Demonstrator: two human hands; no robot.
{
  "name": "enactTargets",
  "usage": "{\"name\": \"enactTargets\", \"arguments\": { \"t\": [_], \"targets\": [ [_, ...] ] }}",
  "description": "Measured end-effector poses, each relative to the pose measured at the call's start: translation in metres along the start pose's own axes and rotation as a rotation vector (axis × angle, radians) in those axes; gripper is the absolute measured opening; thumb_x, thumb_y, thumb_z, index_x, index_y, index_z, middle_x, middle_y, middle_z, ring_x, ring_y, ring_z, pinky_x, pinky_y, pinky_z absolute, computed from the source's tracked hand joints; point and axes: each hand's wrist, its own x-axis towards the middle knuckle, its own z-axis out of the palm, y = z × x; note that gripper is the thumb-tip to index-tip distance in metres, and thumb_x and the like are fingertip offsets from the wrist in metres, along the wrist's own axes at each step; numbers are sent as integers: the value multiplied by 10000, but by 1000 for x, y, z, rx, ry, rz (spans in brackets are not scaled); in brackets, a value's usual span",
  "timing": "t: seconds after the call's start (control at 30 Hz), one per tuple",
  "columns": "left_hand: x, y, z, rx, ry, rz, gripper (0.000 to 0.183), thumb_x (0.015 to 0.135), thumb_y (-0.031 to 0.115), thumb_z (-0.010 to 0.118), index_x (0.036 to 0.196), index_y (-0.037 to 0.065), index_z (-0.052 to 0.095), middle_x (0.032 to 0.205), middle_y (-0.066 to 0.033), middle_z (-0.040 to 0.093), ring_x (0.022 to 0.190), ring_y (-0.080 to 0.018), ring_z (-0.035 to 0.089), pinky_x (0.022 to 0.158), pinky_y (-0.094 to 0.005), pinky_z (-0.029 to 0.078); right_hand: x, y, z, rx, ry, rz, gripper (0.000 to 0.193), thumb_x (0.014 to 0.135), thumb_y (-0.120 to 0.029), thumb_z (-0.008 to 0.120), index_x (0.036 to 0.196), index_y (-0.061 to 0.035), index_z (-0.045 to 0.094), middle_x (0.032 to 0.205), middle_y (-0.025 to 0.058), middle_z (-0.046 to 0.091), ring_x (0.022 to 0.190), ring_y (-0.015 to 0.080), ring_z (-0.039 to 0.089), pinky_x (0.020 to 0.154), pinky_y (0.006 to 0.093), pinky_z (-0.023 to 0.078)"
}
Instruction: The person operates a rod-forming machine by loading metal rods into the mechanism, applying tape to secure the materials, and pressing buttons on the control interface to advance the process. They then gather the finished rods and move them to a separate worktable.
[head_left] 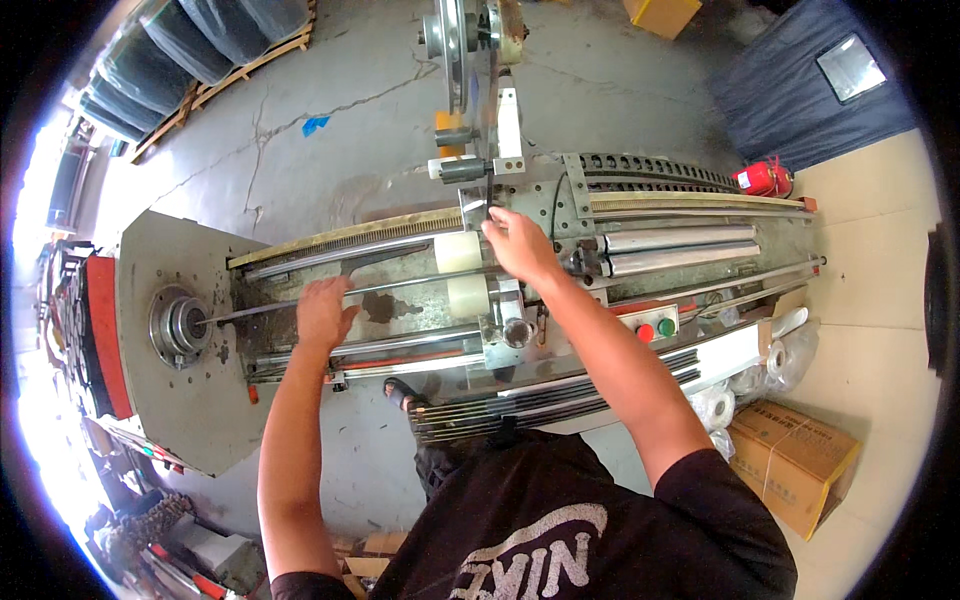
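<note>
A long thin metal rod [400, 283] runs from the round chuck [184, 322] at the left toward the white rollers [462, 272] on the machine's carriage. My left hand [325, 313] is curled over this rod, to the right of the chuck. Beside the rollers, my right hand [515, 245] is closed at its fingertips on the lower end of a narrow dark strip [491, 185]. The strip comes down past grey guide rollers [462, 170] from a wheel-shaped reel [453, 60] at the far side. My palm hides part of the carriage.
A red and green button box [652, 328] sits right of the carriage. Several thin rods [540, 402] lie across the near side, in front of my body. Cardboard box [795, 462] and plastic-wrapped rolls [715, 405] stand near right; a red extinguisher [764, 178] is far right.
</note>
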Motion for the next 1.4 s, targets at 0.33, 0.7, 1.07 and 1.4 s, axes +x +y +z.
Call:
{"name": "enactTargets", "arguments": {
  "t": [0.33,0.7,1.07,1.4],
  "targets": [
    [3,-9,-18,15,-114,-54,394,780,164,845,1147,124,706,1205,-98,717,1349,-357,578,1100,-510,449,66,41,57,134,-182,258,555,892,-459,751,1114,48,723,1099,288,739,1068,431,710,943,478,544],
    [34,84,17,-69,-110,129,528,773,189,859,1239,87,633,1220,-164,706,1177,-371,653,1035,-477,492,66,36,66,-66,-91,234,535,862,-467,769,1056,31,751,1014,247,762,947,384,744,846,468,574],
    [40,127,42,18,25,281,593,733,186,880,1224,60,574,1083,-114,654,1124,-316,647,1045,-444,484,2,-6,21,602,-84,239,295,1017,-301,682,891,-39,734,704,-2,677,612,81,582,578,259,467],
    [38,131,38,42,-16,260,608,764,182,870,1260,52,542,1170,-145,634,1145,-350,629,981,-465,490,-161,37,-53,527,-102,416,245,1042,-241,657,1015,-15,749,780,40,716,640,107,620,613,267,505]
  ]
}}
